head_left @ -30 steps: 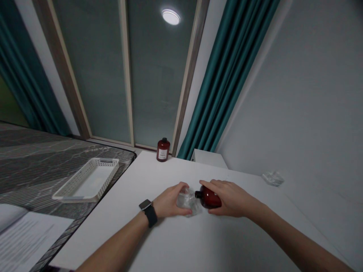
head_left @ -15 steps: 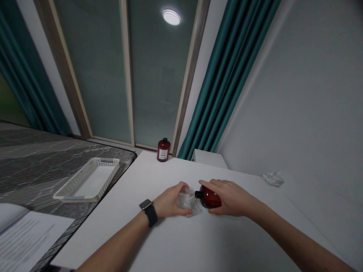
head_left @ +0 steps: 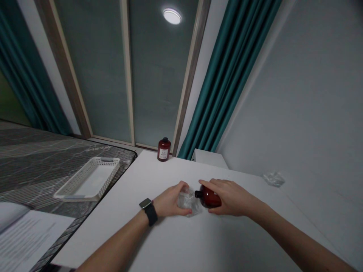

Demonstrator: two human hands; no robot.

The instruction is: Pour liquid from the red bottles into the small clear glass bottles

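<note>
Tipped on its side, a dark red bottle (head_left: 209, 198) with a black neck is gripped by my right hand (head_left: 231, 197). Its neck points left, toward a clear plastic bag (head_left: 189, 202) that looks crumpled. My left hand (head_left: 172, 201), with a dark watch (head_left: 146, 204) on the wrist, has its thumb and fingers around the bag. The bottle's neck is at the bag's right side; I cannot tell whether it touches the plastic. Much of the bottle's body is hidden behind my right fingers.
A second dark red bottle (head_left: 163, 149) with a white label stands upright at the far edge of the white table (head_left: 181, 245). Another clear plastic bag (head_left: 273, 179) lies at the right. To the left are a white basket (head_left: 98, 197) and an open book (head_left: 36, 234).
</note>
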